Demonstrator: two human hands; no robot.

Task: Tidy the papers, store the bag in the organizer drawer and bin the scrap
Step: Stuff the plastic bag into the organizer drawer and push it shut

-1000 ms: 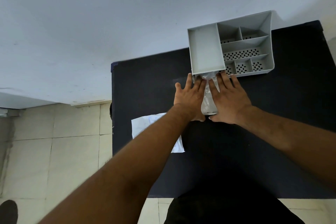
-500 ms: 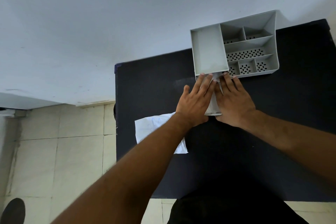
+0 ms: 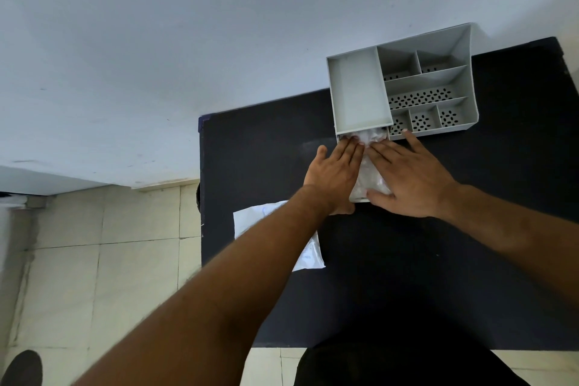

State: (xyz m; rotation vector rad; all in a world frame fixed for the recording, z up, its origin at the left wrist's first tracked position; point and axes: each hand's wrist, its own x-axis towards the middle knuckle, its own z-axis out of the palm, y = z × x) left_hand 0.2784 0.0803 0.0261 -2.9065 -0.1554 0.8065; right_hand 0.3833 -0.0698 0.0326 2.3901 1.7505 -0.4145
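A grey desk organizer (image 3: 404,88) stands at the far side of the dark table (image 3: 407,276). Its drawer (image 3: 360,199) is pulled out toward me, below the organizer's left compartment. A clear plastic bag (image 3: 369,175) lies in the drawer, crumpled at the far end under the organizer's edge. My left hand (image 3: 333,175) and my right hand (image 3: 410,178) lie flat side by side on the bag, fingers straight, pressing it down. The fingertips reach the organizer's front. White papers (image 3: 308,255) lie on the table's left part, half hidden under my left forearm.
The table's left edge (image 3: 202,197) drops to a tiled floor (image 3: 94,260). A pale wall (image 3: 188,41) rises directly behind the organizer. The toe of a dark shoe (image 3: 22,367) shows at the lower left.
Both hands slid forward along the bag toward the organizer, and the bag's far end bunched under the organizer's front edge. The fingers stay flat.
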